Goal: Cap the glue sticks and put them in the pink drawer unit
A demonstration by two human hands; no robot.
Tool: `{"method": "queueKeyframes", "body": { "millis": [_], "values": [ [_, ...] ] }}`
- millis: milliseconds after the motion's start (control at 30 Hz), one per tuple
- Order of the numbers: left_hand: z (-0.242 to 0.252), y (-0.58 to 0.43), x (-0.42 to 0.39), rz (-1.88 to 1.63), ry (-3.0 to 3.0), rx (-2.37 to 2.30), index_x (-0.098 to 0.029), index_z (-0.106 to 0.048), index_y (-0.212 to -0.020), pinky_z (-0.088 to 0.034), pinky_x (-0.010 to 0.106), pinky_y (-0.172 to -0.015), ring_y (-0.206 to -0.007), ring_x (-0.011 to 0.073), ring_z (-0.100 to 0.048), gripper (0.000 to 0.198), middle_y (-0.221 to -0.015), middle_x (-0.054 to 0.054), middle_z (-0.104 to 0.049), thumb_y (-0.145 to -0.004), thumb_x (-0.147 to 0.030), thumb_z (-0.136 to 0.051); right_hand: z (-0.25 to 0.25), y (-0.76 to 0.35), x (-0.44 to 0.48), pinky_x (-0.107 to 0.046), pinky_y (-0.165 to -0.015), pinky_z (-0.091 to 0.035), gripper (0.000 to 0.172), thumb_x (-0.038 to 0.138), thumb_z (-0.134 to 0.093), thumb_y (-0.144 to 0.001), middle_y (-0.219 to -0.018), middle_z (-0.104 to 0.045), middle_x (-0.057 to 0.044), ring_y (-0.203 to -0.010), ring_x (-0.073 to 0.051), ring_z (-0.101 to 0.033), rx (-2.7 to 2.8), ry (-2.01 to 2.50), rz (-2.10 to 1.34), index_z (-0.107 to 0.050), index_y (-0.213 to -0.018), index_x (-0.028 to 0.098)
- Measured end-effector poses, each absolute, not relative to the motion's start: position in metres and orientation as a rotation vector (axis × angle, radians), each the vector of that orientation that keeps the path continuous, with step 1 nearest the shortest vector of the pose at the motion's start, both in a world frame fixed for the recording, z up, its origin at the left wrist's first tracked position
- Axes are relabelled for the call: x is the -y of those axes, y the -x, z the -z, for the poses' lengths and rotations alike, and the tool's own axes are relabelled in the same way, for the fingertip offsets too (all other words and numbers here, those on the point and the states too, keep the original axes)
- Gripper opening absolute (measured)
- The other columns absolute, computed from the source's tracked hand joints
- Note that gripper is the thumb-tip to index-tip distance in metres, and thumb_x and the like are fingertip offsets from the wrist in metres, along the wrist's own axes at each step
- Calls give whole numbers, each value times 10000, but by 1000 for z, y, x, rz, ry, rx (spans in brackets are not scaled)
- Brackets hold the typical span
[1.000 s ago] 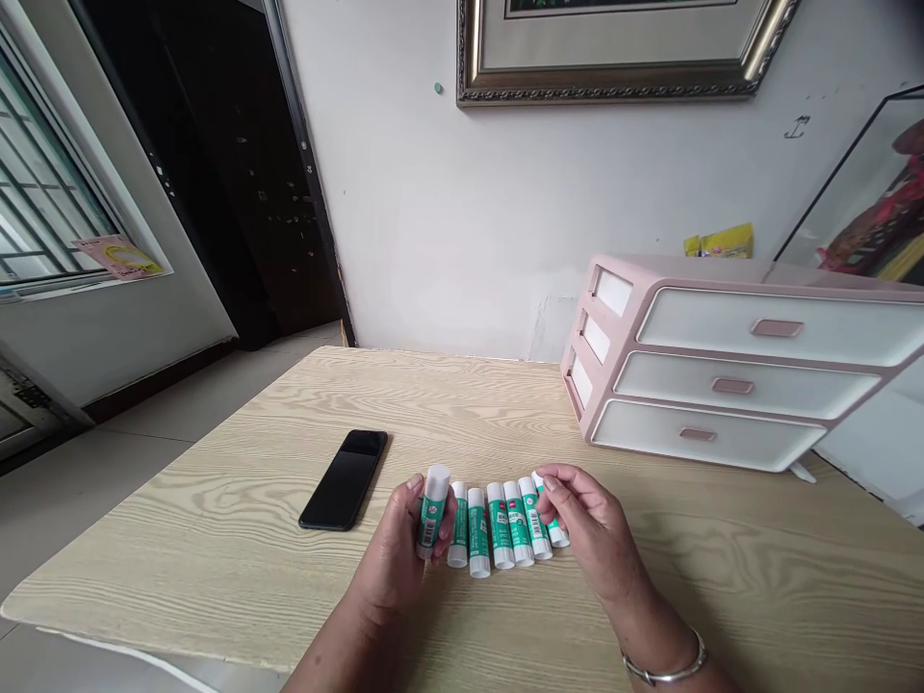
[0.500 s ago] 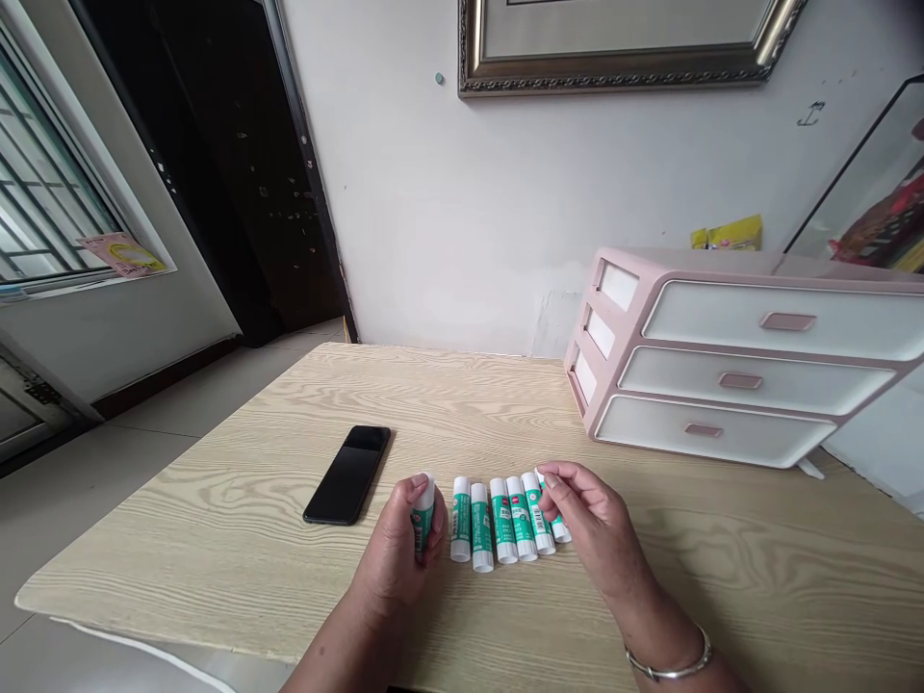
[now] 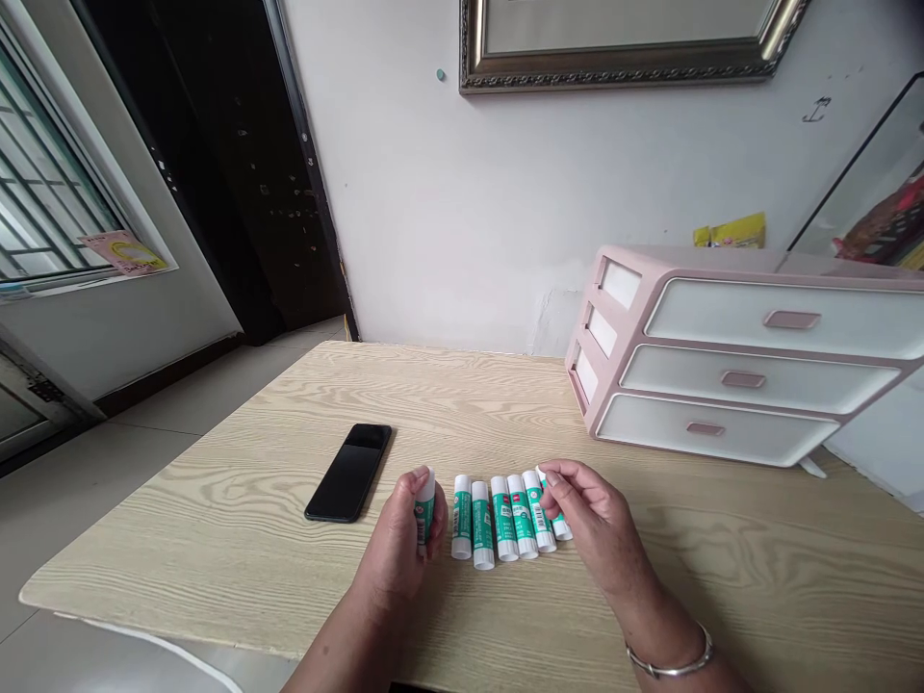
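Observation:
Several green-and-white glue sticks (image 3: 501,517) lie side by side in a row on the wooden table (image 3: 217,539). My left hand (image 3: 400,549) is closed round one more glue stick (image 3: 425,502) at the left end of the row, held low near the tabletop. My right hand (image 3: 596,525) rests at the right end of the row, its fingertips curled onto the rightmost glue stick (image 3: 559,525), which is partly hidden by the fingers. A metal bangle (image 3: 671,664) circles my right wrist.
A black phone (image 3: 349,473) lies face up left of the row. A pink three-drawer organizer (image 3: 736,361) stands at the back right, drawers closed. The wall with a framed picture (image 3: 621,58) is behind; the table's edge and the floor lie to the left.
My left hand has lowered its glue stick from a raised, tilted hold down beside the row. The right hand has stayed at the right end.

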State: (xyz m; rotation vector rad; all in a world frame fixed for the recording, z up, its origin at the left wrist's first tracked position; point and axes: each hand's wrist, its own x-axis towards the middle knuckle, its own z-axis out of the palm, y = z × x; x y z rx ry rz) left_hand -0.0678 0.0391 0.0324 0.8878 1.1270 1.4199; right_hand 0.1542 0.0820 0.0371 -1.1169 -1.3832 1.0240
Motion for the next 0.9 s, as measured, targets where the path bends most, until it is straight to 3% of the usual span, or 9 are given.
{"method": "queueKeyframes", "body": {
  "millis": [100,167,267,333,500,633,900],
  "values": [
    [-30,72,-39,-1363,-1044,-1478,-201,-585,-674,-369,242,-507,-487,123,-461,509,-542,-31,-525,-946,-614,-461,-39,-154,-81,-267,-566,-488,490,633,-684,-841,-678,-657,-34,-628,-171,-609,1379,1128,-1015,-731,-958,159],
    [-27,75,-39,-1296,-1147,-1664,-199,-667,-931,-433,267,-601,-617,167,-580,415,-701,-9,-643,-931,-588,-525,-40,-154,-81,-265,-563,-485,492,633,-689,-837,-676,-658,-34,-629,-172,-609,1368,1137,-1005,-730,-959,158],
    [-23,78,-39,-1147,-1342,-1908,-200,-597,-1301,-481,334,-770,-875,245,-686,443,-981,72,-735,-964,-469,-496,-42,-154,-81,-271,-567,-492,515,652,-699,-815,-673,-661,-36,-624,-173,-608,1347,1141,-999,-732,-948,156],
    [-24,78,-40,-993,-1460,-2038,-209,-540,-1393,-478,361,-831,-997,270,-694,447,-1148,119,-730,-986,-362,-436,-45,-152,-81,-279,-580,-503,534,670,-707,-794,-671,-662,-38,-625,-176,-609,1334,1141,-1000,-736,-934,155],
    [-30,70,-38,-696,-1666,-2224,-190,-583,-1341,-480,359,-849,-1070,281,-695,413,-1332,151,-663,-976,-235,-396,-51,-149,-79,-282,-572,-509,532,678,-722,-758,-647,-649,-30,-610,-175,-601,1291,1136,-1026,-731,-898,164],
    [-33,64,-35,-570,-1750,-2280,-205,-625,-1281,-490,341,-779,-979,269,-722,372,-1292,127,-676,-986,-285,-412,-52,-148,-81,-278,-569,-515,489,648,-727,-750,-675,-663,-31,-603,-165,-596,1268,1123,-1027,-721,-867,173],
    [-36,70,-39,-612,-1657,-2187,-223,-671,-1159,-499,332,-789,-979,262,-727,361,-1135,101,-746,-968,-422,-437,-45,-150,-89,-281,-561,-499,430,590,-722,-752,-606,-634,-2,-584,-168,-596,1197,1116,-995,-722,-875,178]
  ]
}}
